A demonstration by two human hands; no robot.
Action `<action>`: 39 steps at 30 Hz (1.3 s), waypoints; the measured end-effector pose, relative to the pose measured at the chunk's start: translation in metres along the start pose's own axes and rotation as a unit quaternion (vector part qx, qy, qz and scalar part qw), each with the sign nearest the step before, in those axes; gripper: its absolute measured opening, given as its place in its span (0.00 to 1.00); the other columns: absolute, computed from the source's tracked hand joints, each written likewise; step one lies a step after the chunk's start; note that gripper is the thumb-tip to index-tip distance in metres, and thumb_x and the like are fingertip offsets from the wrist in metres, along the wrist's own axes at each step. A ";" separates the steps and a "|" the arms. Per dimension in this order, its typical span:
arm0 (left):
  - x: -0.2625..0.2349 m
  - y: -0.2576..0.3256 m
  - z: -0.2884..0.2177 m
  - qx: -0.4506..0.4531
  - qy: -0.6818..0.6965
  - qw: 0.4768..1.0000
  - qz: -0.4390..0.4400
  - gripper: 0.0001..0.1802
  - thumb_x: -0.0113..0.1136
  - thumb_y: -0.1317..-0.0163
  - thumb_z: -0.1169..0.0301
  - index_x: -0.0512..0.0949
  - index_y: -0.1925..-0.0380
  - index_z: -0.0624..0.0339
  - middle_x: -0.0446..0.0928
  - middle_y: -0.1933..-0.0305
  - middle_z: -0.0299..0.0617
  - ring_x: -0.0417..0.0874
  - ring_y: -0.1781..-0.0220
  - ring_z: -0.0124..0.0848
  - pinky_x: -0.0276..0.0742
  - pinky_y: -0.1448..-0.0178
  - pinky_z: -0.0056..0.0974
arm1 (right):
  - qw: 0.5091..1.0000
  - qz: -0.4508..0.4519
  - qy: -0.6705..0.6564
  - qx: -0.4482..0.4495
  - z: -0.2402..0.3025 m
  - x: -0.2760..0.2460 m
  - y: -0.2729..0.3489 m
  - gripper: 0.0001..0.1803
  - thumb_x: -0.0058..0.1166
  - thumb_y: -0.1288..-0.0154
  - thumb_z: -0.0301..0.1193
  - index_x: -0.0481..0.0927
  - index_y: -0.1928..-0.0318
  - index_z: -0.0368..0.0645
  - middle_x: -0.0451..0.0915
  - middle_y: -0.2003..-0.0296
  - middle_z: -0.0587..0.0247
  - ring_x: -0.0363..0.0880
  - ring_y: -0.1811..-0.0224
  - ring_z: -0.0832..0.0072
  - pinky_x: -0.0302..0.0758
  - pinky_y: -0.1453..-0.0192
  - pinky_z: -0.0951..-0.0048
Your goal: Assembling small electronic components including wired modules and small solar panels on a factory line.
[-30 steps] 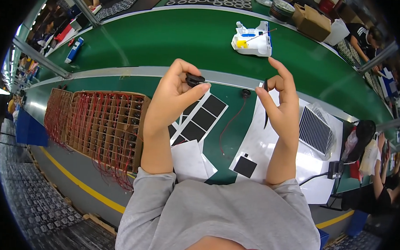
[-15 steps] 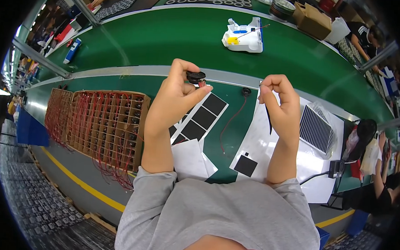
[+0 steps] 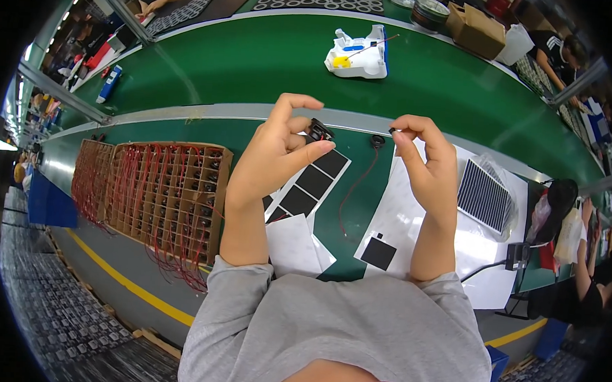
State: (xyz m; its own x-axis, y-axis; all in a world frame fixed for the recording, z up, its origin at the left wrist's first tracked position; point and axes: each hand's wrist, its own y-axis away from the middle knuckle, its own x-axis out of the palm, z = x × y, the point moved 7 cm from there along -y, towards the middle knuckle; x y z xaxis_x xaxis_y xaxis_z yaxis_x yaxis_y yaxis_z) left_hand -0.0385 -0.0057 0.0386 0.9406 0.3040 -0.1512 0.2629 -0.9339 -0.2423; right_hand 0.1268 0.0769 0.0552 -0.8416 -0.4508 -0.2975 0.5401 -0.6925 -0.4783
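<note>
My left hand (image 3: 270, 152) holds a small round black speaker (image 3: 319, 131) with a bit of red wire, between thumb and curled fingers; its index finger is raised off it. To the right, my right hand (image 3: 426, 165) pinches a tiny black piece (image 3: 392, 130) between thumb and fingertip, apart from the speaker. A second round black part (image 3: 377, 141) with a long red wire (image 3: 352, 196) lies on the green bench between my hands. Below my left hand, a white sheet with black foam squares (image 3: 314, 183) is partly hidden by white papers (image 3: 295, 245).
At left stands a divided cardboard box (image 3: 165, 198) full of red-wired parts. A white plastic housing (image 3: 358, 55) sits on the green conveyor (image 3: 257, 66) beyond the metal rail (image 3: 214, 110). At right lie white sheets (image 3: 484, 263), a striped sheet (image 3: 484, 199) and a black adapter (image 3: 517, 256).
The speaker has turned in my left hand and its index finger has lifted. A thin black strip below my right hand no longer shows. The white housing has shifted left along the conveyor.
</note>
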 end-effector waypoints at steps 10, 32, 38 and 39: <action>0.021 0.001 -0.004 -0.032 0.181 0.981 0.059 0.16 0.59 0.50 0.79 0.64 0.64 0.63 0.72 0.70 0.38 0.71 0.74 0.15 0.60 0.81 0.18 | 0.993 0.053 -0.090 0.047 -0.001 0.013 0.006 0.14 0.46 0.43 0.21 0.69 0.54 0.33 0.69 0.77 0.68 0.67 0.72 0.84 0.63 0.68 0.86; 0.035 0.005 -0.007 0.020 0.160 0.983 0.084 0.16 0.58 0.50 0.81 0.65 0.61 0.67 0.74 0.69 0.40 0.75 0.67 0.18 0.69 0.67 0.20 | 0.965 0.042 -0.248 0.070 0.003 0.030 0.018 0.04 0.49 0.42 0.23 0.70 0.67 0.36 0.75 0.76 0.65 0.70 0.78 0.85 0.65 0.74 0.87; 0.036 0.006 -0.006 0.029 0.122 0.987 0.099 0.16 0.59 0.50 0.80 0.65 0.62 0.67 0.75 0.72 0.38 0.73 0.72 0.14 0.65 0.71 0.18 | 0.968 0.039 -0.237 0.077 0.002 0.030 0.017 0.04 0.50 0.42 0.23 0.70 0.68 0.36 0.75 0.77 0.65 0.70 0.79 0.86 0.65 0.75 0.86; 0.037 0.006 -0.006 0.029 0.122 0.987 0.100 0.16 0.59 0.50 0.80 0.65 0.62 0.67 0.75 0.72 0.38 0.73 0.72 0.14 0.65 0.71 0.18 | 0.967 0.040 -0.238 0.079 0.001 0.030 0.017 0.05 0.50 0.42 0.24 0.70 0.68 0.36 0.75 0.77 0.66 0.70 0.79 0.86 0.65 0.75 0.86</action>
State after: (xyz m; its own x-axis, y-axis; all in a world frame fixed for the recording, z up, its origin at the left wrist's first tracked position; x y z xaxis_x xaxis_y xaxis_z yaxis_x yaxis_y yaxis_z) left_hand -0.0008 -0.0016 0.0373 0.9980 0.0546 0.0319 0.0615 -0.9559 -0.2872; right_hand 0.1104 0.0509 0.0390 -0.7177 -0.6886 0.1031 0.6297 -0.7051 -0.3259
